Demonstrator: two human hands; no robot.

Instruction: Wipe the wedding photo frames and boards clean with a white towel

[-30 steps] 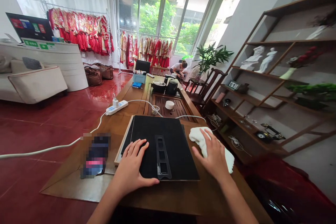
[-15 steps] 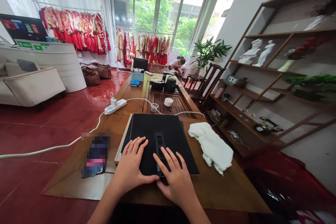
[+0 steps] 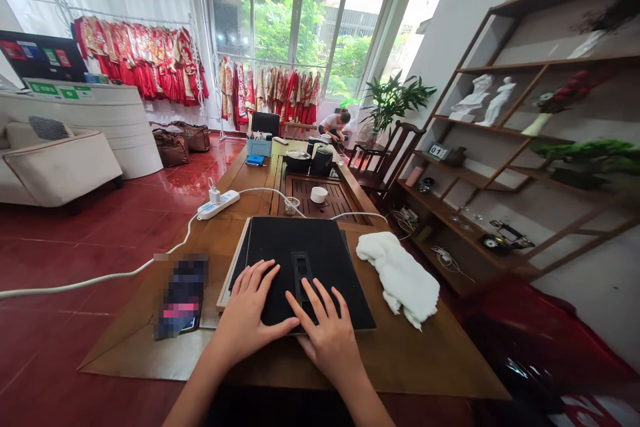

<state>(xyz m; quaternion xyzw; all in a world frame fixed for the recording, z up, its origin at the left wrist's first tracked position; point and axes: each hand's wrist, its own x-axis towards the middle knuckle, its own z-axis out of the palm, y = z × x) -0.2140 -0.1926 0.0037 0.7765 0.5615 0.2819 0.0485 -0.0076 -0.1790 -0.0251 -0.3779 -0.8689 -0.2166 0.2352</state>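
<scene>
A flat black panel [image 3: 327, 247], like the back of a picture frame, lies on the wooden table in front of me. A dark slotted strip [image 3: 301, 264] runs down its middle, and a pale wooden edge [image 3: 233, 270] shows along its left side. My left hand [image 3: 250, 310] rests on the panel's near left part, fingers spread. Over the near end of the strip lies my right hand [image 3: 325, 330], also with spread fingers, partly hiding it. Neither hand grips anything. Beside the panel on the right is a crumpled white towel [image 3: 400, 277].
A phone-like thing [image 3: 180, 300], blurred out, lies to the left. A white power strip [image 3: 219, 205] with trailing cables sits beyond it. Past the panel are a tea tray [image 3: 345, 202], a white cup [image 3: 319, 195] and dark pots. A person [image 3: 334, 123] sits bent over at the far end.
My right hand has shifted slightly left and its thumb now tucks below the left thumb. The view has moved a little; the panel and towel stay in place on the table.
</scene>
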